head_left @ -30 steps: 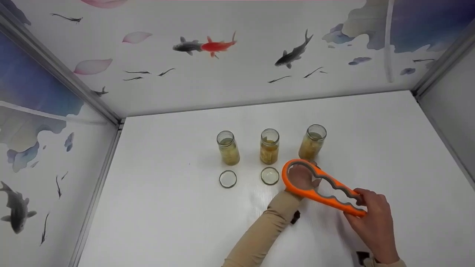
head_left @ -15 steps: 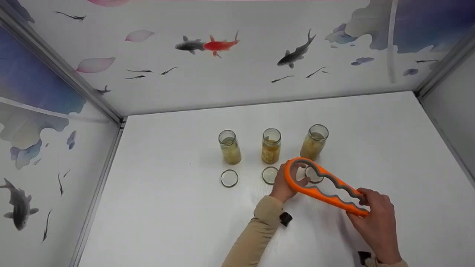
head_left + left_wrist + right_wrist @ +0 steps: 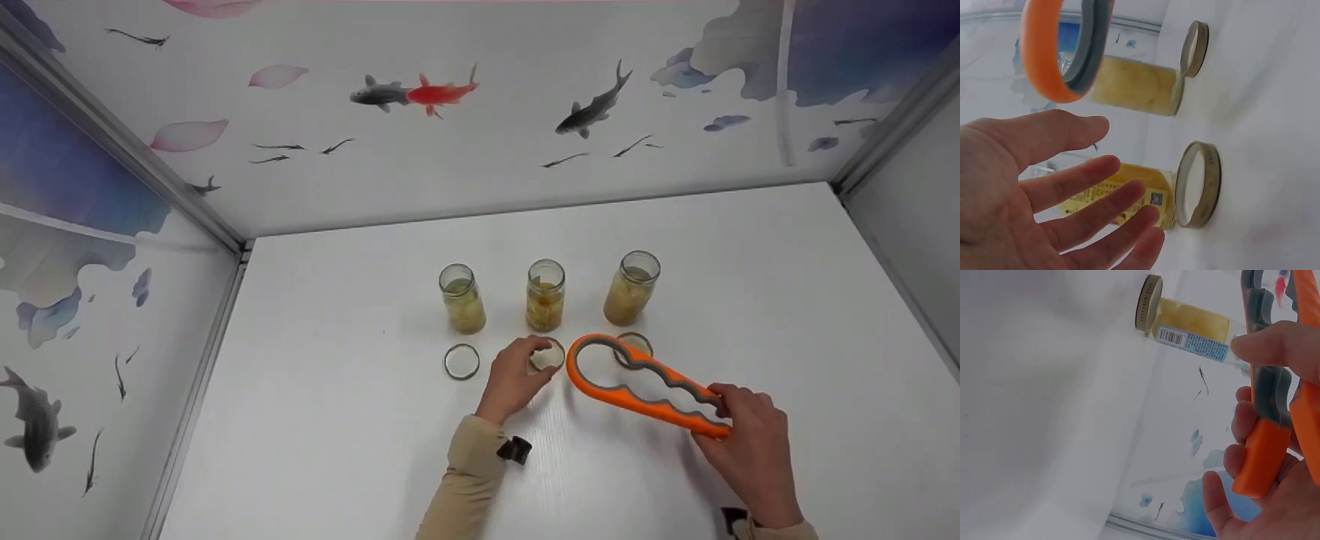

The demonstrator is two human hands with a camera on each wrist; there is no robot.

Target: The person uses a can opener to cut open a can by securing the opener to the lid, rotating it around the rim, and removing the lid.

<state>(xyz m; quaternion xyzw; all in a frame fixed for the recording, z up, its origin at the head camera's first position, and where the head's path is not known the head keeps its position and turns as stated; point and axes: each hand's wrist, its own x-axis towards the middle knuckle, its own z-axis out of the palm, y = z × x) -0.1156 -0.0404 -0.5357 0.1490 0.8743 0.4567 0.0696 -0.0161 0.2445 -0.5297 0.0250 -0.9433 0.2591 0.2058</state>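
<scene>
My right hand point(image 3: 757, 450) grips the handle ends of an orange and grey jar opener point(image 3: 637, 405), which is held above the table with its loop pointing left. My left hand point(image 3: 516, 379) is at the middle lid point(image 3: 553, 357), thumb and fingers spread around it; the left wrist view shows a gap between the fingers and that lid point(image 3: 1210, 185). Behind the lids stand three lidless glass jars of yellowish contents: a left jar point(image 3: 465, 309), a middle jar point(image 3: 544, 307) and a right jar point(image 3: 628, 300). The opener partly covers the right lid point(image 3: 636, 343).
The left lid point(image 3: 461, 361) lies upturned in front of the left jar. All stand on a white table point(image 3: 322, 420) with printed panels at the back point(image 3: 480, 180) and left, and a plain panel at the right point(image 3: 915, 150).
My left hand has moved left from behind the jar opener to the middle lid, and the right lid has come into view. The jar opener, still in my right hand, has dipped slightly.
</scene>
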